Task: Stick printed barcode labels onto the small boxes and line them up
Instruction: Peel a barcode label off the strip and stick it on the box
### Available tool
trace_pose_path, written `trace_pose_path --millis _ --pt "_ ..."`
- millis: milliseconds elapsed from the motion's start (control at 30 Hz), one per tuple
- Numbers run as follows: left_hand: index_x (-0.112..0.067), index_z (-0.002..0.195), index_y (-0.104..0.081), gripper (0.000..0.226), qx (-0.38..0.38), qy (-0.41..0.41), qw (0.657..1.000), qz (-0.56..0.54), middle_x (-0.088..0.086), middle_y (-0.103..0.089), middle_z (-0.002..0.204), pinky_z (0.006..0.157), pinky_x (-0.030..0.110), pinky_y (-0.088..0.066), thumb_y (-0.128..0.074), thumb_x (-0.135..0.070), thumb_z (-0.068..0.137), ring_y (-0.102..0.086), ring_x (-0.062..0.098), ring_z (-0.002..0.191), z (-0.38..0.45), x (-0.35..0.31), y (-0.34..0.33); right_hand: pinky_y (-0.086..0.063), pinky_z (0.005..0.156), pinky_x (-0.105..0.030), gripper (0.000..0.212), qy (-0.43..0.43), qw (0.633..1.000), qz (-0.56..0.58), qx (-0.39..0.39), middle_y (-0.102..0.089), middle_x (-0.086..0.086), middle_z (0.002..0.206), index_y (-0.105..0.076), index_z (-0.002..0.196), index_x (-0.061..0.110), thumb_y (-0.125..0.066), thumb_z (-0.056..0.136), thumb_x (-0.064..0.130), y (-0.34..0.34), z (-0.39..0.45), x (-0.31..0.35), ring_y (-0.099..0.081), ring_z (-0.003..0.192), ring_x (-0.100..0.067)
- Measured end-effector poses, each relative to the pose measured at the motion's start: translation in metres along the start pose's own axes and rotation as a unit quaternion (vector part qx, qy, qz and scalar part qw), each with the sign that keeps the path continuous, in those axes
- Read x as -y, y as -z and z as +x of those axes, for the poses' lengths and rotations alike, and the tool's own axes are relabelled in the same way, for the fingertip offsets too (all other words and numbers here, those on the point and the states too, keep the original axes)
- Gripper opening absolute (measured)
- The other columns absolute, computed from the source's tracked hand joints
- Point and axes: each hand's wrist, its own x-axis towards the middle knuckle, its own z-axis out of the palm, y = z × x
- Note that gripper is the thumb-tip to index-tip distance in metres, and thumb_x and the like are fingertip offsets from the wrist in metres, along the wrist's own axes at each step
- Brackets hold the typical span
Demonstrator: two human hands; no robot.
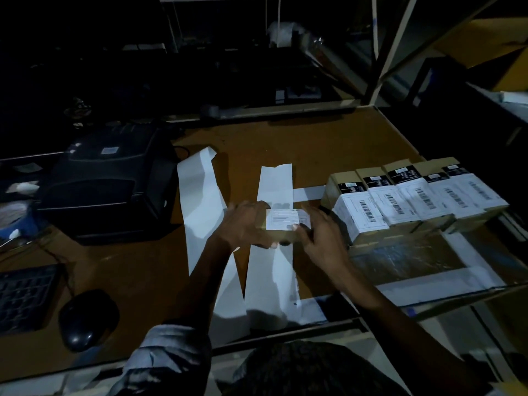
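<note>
A brown table (314, 144) is filling the view, dimly lit. At nine o'clock a black label printer (108, 184) is sitting; at seven, a mouse (87, 320). Two white backing strips (271, 270) are lying from centre toward six. At three o'clock a row of labelled boxes (414, 201) is standing side by side. At centre the left hand (245, 224) is gripping a small box (281, 237), while the right hand (320, 235) is pressing the label (287, 220) with its thumb.

Head view, steeply downward, close over table (328, 144), perhaps dim
</note>
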Motion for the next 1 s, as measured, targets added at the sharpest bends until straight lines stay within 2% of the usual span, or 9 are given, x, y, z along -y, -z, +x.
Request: trace_pose_path --millis 133,267,367,467,567,633,733,900,1000 --pt "-0.028 0.134 -0.057 0.084 -0.025 0.013 1.0 -0.004 -0.006 -0.061 0.134 0.103 0.05 -0.044 -0.054 -0.084 0.072 -0.055 0.016 0.12 0.003 -0.019 0.006 -0.046 0.1 -0.027 0.042 -0.002 1.0 0.012 0.005 -0.068 -0.001 0.128 -0.063 0.134 0.02 -0.071 0.093 0.019 0.016 0.008 -0.003 -0.06 0.12 -0.02" --pt "-0.024 0.124 -0.067 0.058 -0.022 0.019 0.997 -0.071 -0.006 -0.069 0.124 0.089 0.035 -0.057 -0.064 -0.066 0.084 -0.064 0.012 0.107 0.002 -0.02 0.002 -0.057 0.092 -0.041 0.047 -0.024 0.997 0.052 0.06 -0.072 -0.006 0.122 -0.067 0.131 0.019 -0.078 0.087 0.012 0.028 0.025 -0.005 -0.068 0.108 -0.023" --pt "-0.023 0.123 -0.068 0.053 -0.016 0.025 0.994 -0.107 -0.008 -0.07 0.121 0.079 0.023 -0.059 -0.073 -0.056 0.082 -0.065 0.008 0.102 -0.001 -0.017 0.002 -0.057 0.089 -0.038 0.047 -0.03 0.991 0.07 0.114 -0.071 -0.009 0.121 -0.068 0.129 0.014 -0.08 0.084 0.008 0.033 0.035 -0.01 -0.067 0.105 -0.019" --pt "-0.022 0.126 -0.066 0.057 -0.011 0.032 0.993 -0.117 -0.007 -0.069 0.124 0.083 0.028 -0.059 -0.078 -0.053 0.08 -0.065 0.009 0.108 -0.002 -0.016 0.002 -0.052 0.082 -0.025 0.049 -0.023 0.987 0.073 0.14 -0.069 -0.004 0.124 -0.068 0.128 0.011 -0.082 0.082 0.01 0.037 0.039 -0.012 -0.065 0.105 -0.016" --pt "-0.025 0.13 -0.064 0.063 -0.015 0.036 0.993 -0.108 -0.009 -0.067 0.126 0.087 0.03 -0.058 -0.078 -0.056 0.077 -0.064 0.011 0.111 -0.002 -0.012 -0.001 -0.055 0.085 -0.026 0.054 -0.002 0.988 0.034 0.151 -0.066 0.0 0.128 -0.067 0.128 0.01 -0.086 0.078 0.01 0.037 0.041 -0.013 -0.065 0.106 -0.016" --pt "-0.026 0.129 -0.064 0.062 -0.017 0.033 0.994 -0.104 -0.009 -0.068 0.125 0.086 0.031 -0.059 -0.077 -0.057 0.077 -0.064 0.01 0.11 -0.002 -0.011 -0.003 -0.059 0.087 -0.032 0.055 0.008 0.989 0.007 0.148 -0.067 -0.008 0.13 -0.068 0.128 0.009 -0.087 0.077 0.014 0.036 0.043 -0.014 -0.068 0.106 -0.02" --pt "-0.023 0.127 -0.066 0.058 -0.028 0.026 0.994 -0.1 -0.006 -0.069 0.123 0.084 0.03 -0.059 -0.078 -0.053 0.079 -0.062 0.005 0.103 -0.002 -0.011 -0.002 -0.059 0.086 -0.034 0.051 0.039 0.987 -0.054 0.143 -0.067 -0.007 0.131 -0.069 0.127 0.01 -0.085 0.08 0.025 0.034 0.044 -0.012 -0.069 0.103 -0.023" --pt "-0.02 0.127 -0.066 0.055 -0.038 0.012 0.994 -0.099 -0.002 -0.07 0.122 0.082 0.028 -0.059 -0.079 -0.047 0.081 -0.065 0.01 0.104 -0.001 -0.012 -0.002 -0.055 0.071 -0.028 0.066 0.056 0.981 -0.147 0.112 -0.075 -0.008 0.113 -0.074 0.12 0.017 -0.076 0.074 0.064 0.024 0.047 -0.004 -0.069 0.086 -0.021" --pt "-0.021 0.133 -0.061 0.057 0.003 0.01 0.996 -0.092 -0.002 -0.067 0.127 0.085 0.024 -0.056 -0.077 -0.045 0.083 -0.063 0.013 0.109 0.004 -0.011 0.003 -0.05 0.068 -0.023 0.065 0.049 0.983 -0.15 0.094 -0.075 -0.008 0.112 -0.076 0.118 0.016 -0.08 0.072 0.062 0.019 0.047 -0.002 -0.07 0.085 -0.022"
